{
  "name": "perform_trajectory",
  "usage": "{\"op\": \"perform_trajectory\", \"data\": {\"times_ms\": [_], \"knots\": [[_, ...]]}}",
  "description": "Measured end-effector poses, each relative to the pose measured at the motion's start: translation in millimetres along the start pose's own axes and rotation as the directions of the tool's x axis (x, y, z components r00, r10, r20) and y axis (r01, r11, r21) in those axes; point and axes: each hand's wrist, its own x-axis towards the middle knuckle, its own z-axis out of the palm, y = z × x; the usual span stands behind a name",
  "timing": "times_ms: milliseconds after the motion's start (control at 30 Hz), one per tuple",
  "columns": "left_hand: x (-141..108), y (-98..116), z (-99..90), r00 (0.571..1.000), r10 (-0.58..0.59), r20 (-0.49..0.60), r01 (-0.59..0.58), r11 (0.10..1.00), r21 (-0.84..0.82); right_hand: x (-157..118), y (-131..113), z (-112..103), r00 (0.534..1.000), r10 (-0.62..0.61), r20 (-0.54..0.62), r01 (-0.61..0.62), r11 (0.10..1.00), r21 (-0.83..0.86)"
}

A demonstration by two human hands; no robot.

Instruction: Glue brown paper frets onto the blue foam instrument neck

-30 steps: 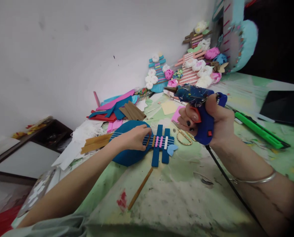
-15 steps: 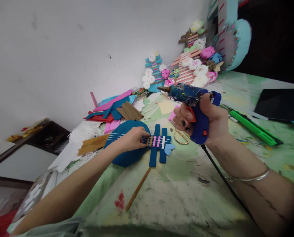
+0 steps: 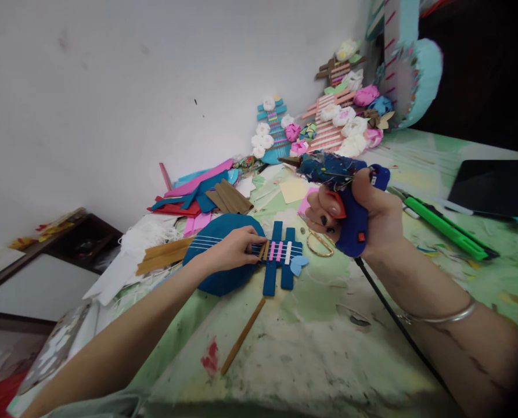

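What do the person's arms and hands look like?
The left hand and right hand wear no gloves. A silver bracelet circles the right wrist, and dark spots, maybe nail polish, show on that hand's fingers. Grey-green cloth, maybe clothing, shows by the left arm.

Two hands [image 3: 236, 249], one glue gun [image 3: 333, 168], one dark-blue guitar [image 3: 230, 282]; two light-blue leaves [image 3: 299, 265], one cutter [image 3: 448, 226]

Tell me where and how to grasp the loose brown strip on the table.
Pinch the loose brown strip across its middle, best from above on the near side: it is slim and lies slantwise on the table, uncovered. Its far end nearly meets the blue crosspiece, likely leaving less room.
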Motion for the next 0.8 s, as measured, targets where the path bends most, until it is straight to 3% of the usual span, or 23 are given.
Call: {"op": "perform_trajectory", "data": {"times_ms": [100,200,267,367,433,500,633,800], "knots": [[-1.2,-2.2,0.8,0.998,-0.036,-0.042,0.032,0.995,-0.099,0.3,0.3,-1.0,1.000,-0.001,0.006,0.001,1.000,-0.010],[-6.6,-4.2,2.7,0.972,-0.149,-0.179,0.090,0.949,-0.301,0.6,0.4,-0.8,1.000,-0.004,-0.007,0.004,1.000,-0.011],[-14.2,-4.7,5.4,0.926,-0.260,-0.273,0.068,0.827,-0.558,0.6,1.6,0.4,0.999,-0.014,-0.037,0.013,1.000,-0.012],[-30.5,-0.9,12.6,0.844,-0.409,-0.348,-0.124,0.483,-0.867,0.4,7.7,2.2,0.995,-0.009,-0.104,0.003,0.999,-0.054],[-41.6,5.1,18.8,0.797,-0.483,-0.363,-0.239,0.299,-0.924,0.0,14.6,3.0,0.991,0.025,-0.132,-0.042,0.990,-0.134],[-50.3,12.4,24.8,0.775,-0.523,-0.355,-0.295,0.198,-0.935,-0.9,22.4,4.2,0.989,0.070,-0.128,-0.101,0.962,-0.254],[-59.9,21.9,33.2,0.765,-0.544,-0.344,-0.337,0.117,-0.934,-5.7,34.9,13.2,0.977,0.181,-0.112,-0.211,0.888,-0.409],[-66.2,18.6,39.3,0.809,-0.514,-0.284,-0.314,0.029,-0.949,-15.0,43.8,31.6,0.933,0.289,-0.213,-0.352,0.853,-0.386]]}}
